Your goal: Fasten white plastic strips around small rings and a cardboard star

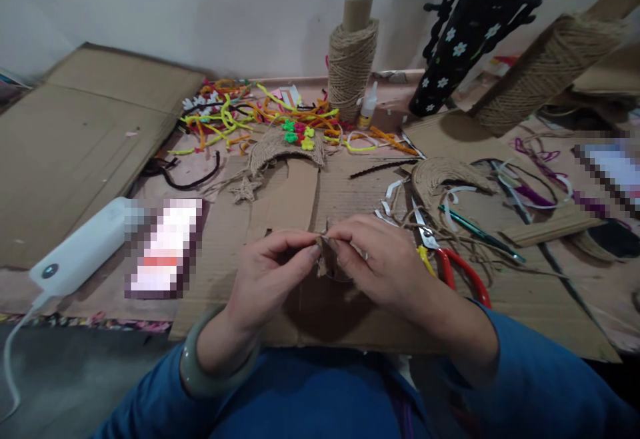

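Observation:
My left hand (pixel 275 276) and my right hand (pixel 383 262) meet over the cardboard sheet, thumbs and forefingers pinched together. Between them is a small brown cardboard piece (pixel 324 262), partly hidden by the fingers. Beyond the hands lies a twine-covered crescent (pixel 285 146) with green, red and yellow pipe-cleaner flowers (pixel 300 134). A small twine star (pixel 245 189) hangs at its left end. Right of my right hand are red-handled scissors (pixel 445 256), a green pen-like tool (pixel 480 231) and a second twine crescent (pixel 445 176).
A twine spool (pixel 353 59) and a small glue bottle (pixel 369 106) stand by the wall. Colourful pipe cleaners (pixel 225 119) lie in a heap. A black flowered vase (pixel 455 46) leans at the right. On the left are a white device with a cable (pixel 83 246) and a blurred phone (pixel 165 249).

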Tool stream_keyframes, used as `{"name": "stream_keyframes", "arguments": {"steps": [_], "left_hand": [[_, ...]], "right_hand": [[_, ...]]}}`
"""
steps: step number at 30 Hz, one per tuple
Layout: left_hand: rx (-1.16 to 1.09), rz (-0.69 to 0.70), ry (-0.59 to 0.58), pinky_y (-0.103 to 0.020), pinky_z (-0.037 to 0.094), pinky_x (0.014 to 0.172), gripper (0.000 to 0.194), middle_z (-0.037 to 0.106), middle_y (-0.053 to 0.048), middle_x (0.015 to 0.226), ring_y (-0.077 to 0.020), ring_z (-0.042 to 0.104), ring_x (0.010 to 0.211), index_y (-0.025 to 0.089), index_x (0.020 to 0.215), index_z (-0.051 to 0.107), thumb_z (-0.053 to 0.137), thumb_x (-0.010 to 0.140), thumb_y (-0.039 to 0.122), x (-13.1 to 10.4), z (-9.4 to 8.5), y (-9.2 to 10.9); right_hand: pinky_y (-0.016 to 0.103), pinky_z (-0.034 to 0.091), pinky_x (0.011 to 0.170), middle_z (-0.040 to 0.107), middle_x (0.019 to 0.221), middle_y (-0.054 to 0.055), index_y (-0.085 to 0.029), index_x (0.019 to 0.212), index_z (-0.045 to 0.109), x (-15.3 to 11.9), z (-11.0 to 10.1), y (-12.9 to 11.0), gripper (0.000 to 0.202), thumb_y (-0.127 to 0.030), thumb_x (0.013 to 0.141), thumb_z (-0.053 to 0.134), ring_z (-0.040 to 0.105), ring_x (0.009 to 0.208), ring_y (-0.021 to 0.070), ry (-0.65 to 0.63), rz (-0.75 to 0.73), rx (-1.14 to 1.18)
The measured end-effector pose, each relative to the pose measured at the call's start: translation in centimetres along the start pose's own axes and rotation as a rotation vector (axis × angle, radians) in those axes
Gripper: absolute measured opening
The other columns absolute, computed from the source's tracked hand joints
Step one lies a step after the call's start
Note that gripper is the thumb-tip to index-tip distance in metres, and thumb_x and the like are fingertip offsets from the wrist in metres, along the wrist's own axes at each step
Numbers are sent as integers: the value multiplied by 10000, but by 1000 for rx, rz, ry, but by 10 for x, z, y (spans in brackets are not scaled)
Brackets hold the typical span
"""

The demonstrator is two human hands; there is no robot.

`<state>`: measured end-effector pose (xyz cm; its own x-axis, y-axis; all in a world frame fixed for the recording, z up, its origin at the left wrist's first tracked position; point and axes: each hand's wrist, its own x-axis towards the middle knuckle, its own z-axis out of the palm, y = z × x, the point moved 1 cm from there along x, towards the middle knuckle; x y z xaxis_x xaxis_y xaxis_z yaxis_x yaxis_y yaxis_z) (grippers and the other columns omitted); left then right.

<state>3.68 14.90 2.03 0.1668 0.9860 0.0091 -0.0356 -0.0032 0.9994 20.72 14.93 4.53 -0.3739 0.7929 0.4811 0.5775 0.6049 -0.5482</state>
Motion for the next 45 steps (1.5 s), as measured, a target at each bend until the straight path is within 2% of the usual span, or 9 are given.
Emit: {"name": "stream_keyframes", "arguments": {"steps": [9, 15, 21, 28, 33, 36, 39, 41, 45], "left_hand": [[-2, 22, -3, -165, 501, 662, 147, 749, 32, 795, -87, 636, 711, 278, 833, 771, 711, 760, 164, 0, 0, -3], [-52, 44, 11, -148, 505, 709, 174, 757, 46, 832, -76, 650, 760, 307, 849, 769, 708, 770, 164, 0, 0, -5], [-143, 19, 28, -164, 536, 697, 152, 763, 30, 816, -88, 672, 739, 285, 841, 772, 708, 768, 168, 1, 2, -3], [-177, -33, 51, -188, 561, 676, 75, 762, 15, 761, -102, 687, 689, 247, 804, 770, 740, 744, 214, 3, 3, -2], [-177, -67, 99, -149, 535, 649, 56, 749, 33, 726, -76, 664, 663, 242, 781, 764, 749, 732, 218, 3, 2, -3], [-178, -45, 69, -144, 522, 636, 59, 746, 26, 727, -72, 651, 655, 235, 784, 764, 748, 729, 222, 3, 1, -3], [-188, -42, 58, -165, 526, 637, 66, 748, 12, 743, -86, 652, 661, 228, 794, 762, 741, 733, 239, 3, 2, -3], [-184, -52, 57, -194, 537, 650, 90, 750, -3, 764, -106, 659, 676, 216, 804, 758, 749, 720, 249, 3, 3, -2], [-108, -61, 63, -218, 530, 622, 108, 733, -18, 738, -124, 643, 655, 187, 777, 740, 758, 709, 269, 2, 4, -1]], "right_hand": [[238, 454, 623, 665, 716, 26, -172, 801, 628, 0, -1, 0, 155, -149, 886, 500, 587, 657, 130, 26, 16, -2], [246, 478, 669, 696, 765, 55, -144, 841, 650, -1, 1, 1, 156, -151, 906, 507, 613, 705, 139, 65, -65, 18], [261, 506, 692, 703, 802, 58, -167, 873, 650, -3, 5, 0, 145, -148, 905, 510, 627, 754, 153, 120, -107, 24], [275, 508, 711, 703, 825, 61, -157, 897, 645, -2, 0, 0, 161, -98, 887, 496, 633, 778, 157, 95, -94, 29], [319, 506, 760, 672, 955, 62, -184, 1010, 602, -1, -13, 10, 167, -183, 844, 585, 620, 893, 183, 212, 139, 73], [273, 509, 634, 667, 869, 30, -181, 1075, 565, 2, -11, 13, 312, -213, 774, 643, 625, 735, 148, 35, 341, 324], [220, 462, 542, 642, 713, -14, -180, 897, 593, 4, -6, 10, 151, -166, 747, 602, 586, 604, 107, -117, 427, 490], [204, 437, 522, 624, 662, -24, -182, 797, 590, 5, -3, 7, 49, -170, 750, 582, 566, 578, 96, -127, 435, 513], [201, 419, 511, 612, 647, -29, -186, 797, 601, 2, 1, 5, 47, -216, 764, 585, 546, 567, 94, -123, 442, 518]]}}
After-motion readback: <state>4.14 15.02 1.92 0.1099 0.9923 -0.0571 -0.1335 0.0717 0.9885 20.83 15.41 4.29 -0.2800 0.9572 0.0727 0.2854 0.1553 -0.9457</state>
